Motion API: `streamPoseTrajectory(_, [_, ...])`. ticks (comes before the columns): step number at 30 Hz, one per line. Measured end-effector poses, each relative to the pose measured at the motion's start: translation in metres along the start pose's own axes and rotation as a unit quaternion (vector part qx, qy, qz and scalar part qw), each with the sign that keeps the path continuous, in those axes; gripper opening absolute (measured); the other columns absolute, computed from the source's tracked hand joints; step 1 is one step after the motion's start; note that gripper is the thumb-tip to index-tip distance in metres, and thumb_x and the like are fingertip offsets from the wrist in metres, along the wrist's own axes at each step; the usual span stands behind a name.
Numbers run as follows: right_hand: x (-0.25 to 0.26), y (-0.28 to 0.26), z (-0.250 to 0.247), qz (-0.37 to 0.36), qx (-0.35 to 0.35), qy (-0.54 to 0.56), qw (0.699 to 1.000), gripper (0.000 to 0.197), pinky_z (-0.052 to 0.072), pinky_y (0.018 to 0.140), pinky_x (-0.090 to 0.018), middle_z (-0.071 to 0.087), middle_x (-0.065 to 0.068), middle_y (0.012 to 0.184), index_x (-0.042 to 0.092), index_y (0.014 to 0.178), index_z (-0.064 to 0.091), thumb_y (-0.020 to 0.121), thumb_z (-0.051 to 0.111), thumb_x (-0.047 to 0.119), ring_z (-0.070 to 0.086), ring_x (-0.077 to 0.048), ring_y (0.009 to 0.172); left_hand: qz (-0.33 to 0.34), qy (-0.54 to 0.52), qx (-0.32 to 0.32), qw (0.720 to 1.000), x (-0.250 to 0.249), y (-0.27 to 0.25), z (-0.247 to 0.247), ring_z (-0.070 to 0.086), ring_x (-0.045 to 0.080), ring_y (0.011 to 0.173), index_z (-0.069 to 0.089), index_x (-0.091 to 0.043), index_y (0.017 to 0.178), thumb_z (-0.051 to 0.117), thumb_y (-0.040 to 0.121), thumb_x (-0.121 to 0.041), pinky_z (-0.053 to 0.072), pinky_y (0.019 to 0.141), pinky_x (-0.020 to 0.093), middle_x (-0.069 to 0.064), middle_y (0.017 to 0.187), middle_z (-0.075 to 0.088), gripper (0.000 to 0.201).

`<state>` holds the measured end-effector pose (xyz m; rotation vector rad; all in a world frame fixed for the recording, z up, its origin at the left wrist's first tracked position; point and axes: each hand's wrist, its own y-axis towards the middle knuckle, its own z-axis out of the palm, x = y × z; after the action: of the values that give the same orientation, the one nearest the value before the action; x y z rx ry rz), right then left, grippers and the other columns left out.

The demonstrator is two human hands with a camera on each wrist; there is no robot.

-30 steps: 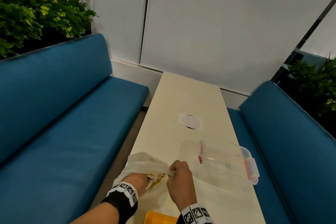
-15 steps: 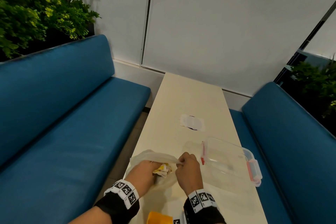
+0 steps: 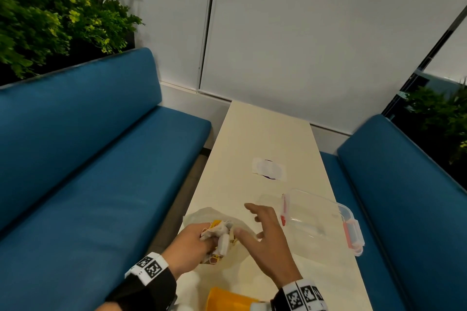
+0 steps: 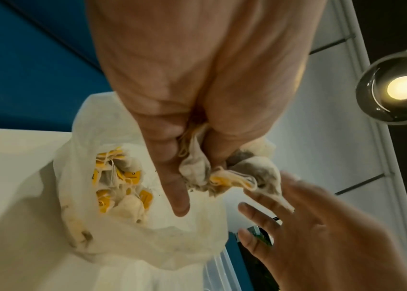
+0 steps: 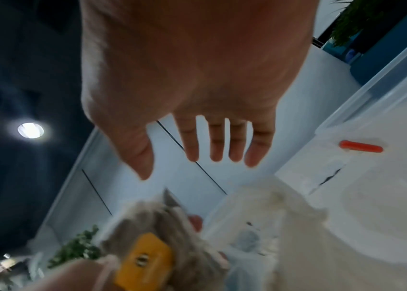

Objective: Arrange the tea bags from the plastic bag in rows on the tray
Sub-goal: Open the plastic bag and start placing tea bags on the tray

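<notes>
My left hand [image 3: 195, 240] grips a bunch of tea bags [image 3: 222, 233] with yellow tags, lifted just above the thin plastic bag [image 3: 202, 214] lying on the table's near left side. In the left wrist view the left hand [image 4: 197, 137] holds the tea bags [image 4: 242, 173] crumpled in its fingers, and more tea bags [image 4: 120, 181] lie inside the plastic bag [image 4: 162, 240]. My right hand [image 3: 265, 227] hovers beside the bunch with fingers spread and holds nothing; the right wrist view shows this right hand [image 5: 197, 153] with straight fingers. The clear tray [image 3: 316, 222] with red clips stands empty to the right.
The cream table [image 3: 252, 139] runs between two blue benches [image 3: 88, 159]. A white paper patch [image 3: 268, 173] lies mid-table. A yellow object [image 3: 227, 300] sits at the near edge. Plants [image 3: 50, 25] stand behind the left bench.
My left hand has come out of the plastic bag with a bunch of tea bags. My right hand let go of the bag's rim and spread its fingers.
</notes>
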<state>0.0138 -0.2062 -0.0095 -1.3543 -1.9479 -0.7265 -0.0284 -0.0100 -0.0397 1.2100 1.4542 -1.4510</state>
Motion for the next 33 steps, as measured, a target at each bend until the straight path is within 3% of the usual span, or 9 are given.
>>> streamPoseTrajectory(2, [0.017,-0.013,-0.003,-0.016,0.061,0.031,0.998,0.068,0.049,0.087,-0.018,0.037,0.034,0.128,0.054,0.135,0.042,0.074,0.07,0.059,0.044,0.009,0.117,-0.009,-0.032,0.008,0.999,0.0,-0.007,0.002,0.072,0.019,0.079,0.076,-0.018,0.099,0.054,0.101,-0.011,0.059,0.072,0.029,0.007,0.088,0.076,0.024])
streamPoseTrajectory(5, [0.025,-0.026,0.006,-0.015,0.118,0.015,0.993,0.074,0.047,0.095,-0.016,0.038,0.036,0.127,0.057,0.137,0.041,0.071,0.076,0.056,0.045,0.009,0.118,-0.028,-0.09,0.026,0.995,0.0,-0.017,0.007,0.07,0.021,0.079,0.074,-0.009,0.104,0.055,0.1,-0.012,0.06,0.077,0.035,0.012,0.091,0.074,0.019])
streamPoseTrajectory(10, [0.018,-0.037,0.026,-0.013,0.08,0.04,0.996,0.053,0.049,0.092,-0.013,0.057,0.026,0.12,0.047,0.125,0.06,0.077,0.076,0.031,0.054,0.008,0.11,-0.077,-0.178,0.057,0.979,0.003,-0.031,0.012,0.072,0.027,0.093,0.077,-0.015,0.101,0.058,0.094,0.003,0.06,0.088,0.042,0.01,0.099,0.077,0.027])
streamPoseTrajectory(14, [0.014,-0.045,0.034,0.026,0.061,0.058,0.996,0.047,0.051,0.081,-0.009,0.06,0.023,0.12,0.043,0.123,0.064,0.081,0.077,0.025,0.059,0.004,0.105,-0.112,-0.308,0.079,0.941,0.019,-0.033,0.008,0.067,0.041,0.112,0.063,-0.016,0.13,0.067,0.079,0.008,0.055,0.096,0.051,0.019,0.124,0.069,0.057])
streamPoseTrajectory(16, [0.011,-0.049,0.038,0.048,0.047,0.06,0.996,0.045,0.052,0.082,-0.01,0.063,0.021,0.119,0.04,0.121,0.064,0.081,0.078,0.024,0.061,0.0,0.103,-0.129,-0.365,0.078,0.919,0.025,-0.035,0.006,0.066,0.04,0.108,0.059,-0.013,0.134,0.071,0.071,0.001,0.053,0.092,0.049,0.022,0.128,0.067,0.066])
streamPoseTrajectory(19, [0.007,-0.053,0.046,0.066,0.028,0.068,0.995,0.041,0.054,0.082,-0.016,0.068,0.018,0.112,0.042,0.113,0.067,0.077,0.077,0.028,0.065,-0.004,0.098,-0.146,-0.416,0.069,0.895,0.029,-0.041,0.008,0.065,0.033,0.101,0.059,-0.01,0.135,0.071,0.084,-0.02,0.053,0.088,0.045,0.02,0.127,0.068,0.054])
streamPoseTrajectory(25, [0.008,-0.056,0.055,0.125,0.032,0.155,0.979,0.033,0.061,0.075,-0.034,0.069,0.007,0.107,0.041,0.101,0.071,0.071,0.077,0.03,0.07,-0.014,0.093,-0.203,-0.431,0.048,0.878,0.035,-0.047,0.009,0.065,0.024,0.074,0.065,-0.008,0.128,0.069,0.084,-0.047,0.053,0.061,0.033,0.015,0.101,0.07,0.06])
streamPoseTrajectory(29, [0.016,-0.056,0.051,0.136,0.09,0.219,0.962,0.026,0.056,0.059,-0.031,0.073,-0.004,0.096,0.025,0.1,0.074,0.08,0.077,0.01,0.069,-0.017,0.077,-0.238,-0.431,0.053,0.869,0.041,-0.048,0.01,0.062,0.024,0.071,0.068,-0.008,0.124,0.072,0.077,-0.055,0.048,0.055,0.029,0.015,0.095,0.066,0.066])
streamPoseTrajectory(33, [0.025,-0.052,0.052,0.115,0.12,0.235,0.958,0.023,0.055,0.071,-0.026,0.074,-0.004,0.096,0.019,0.101,0.075,0.08,0.078,0.008,0.069,-0.013,0.086,-0.243,-0.442,0.069,0.861,0.042,-0.05,0.013,0.064,0.026,0.077,0.07,-0.01,0.124,0.066,0.083,-0.057,0.049,0.055,0.029,0.014,0.096,0.066,0.062])
